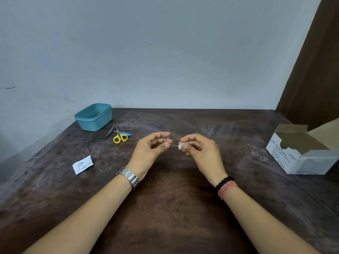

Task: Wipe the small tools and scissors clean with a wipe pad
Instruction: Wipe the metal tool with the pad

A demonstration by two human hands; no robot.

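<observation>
Needle (173, 145) between hands, mid-table, scissors (120, 136) apart.

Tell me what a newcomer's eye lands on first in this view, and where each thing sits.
Mid-table, the left hand pinches a thin bent metal pin while the right hand pinches a small white wipe pad around its end. Far left, yellow-handled scissors lie beside grey tweezers, in front of a teal plastic tub. An open white box of alcohol swabs stands at the right edge.
</observation>
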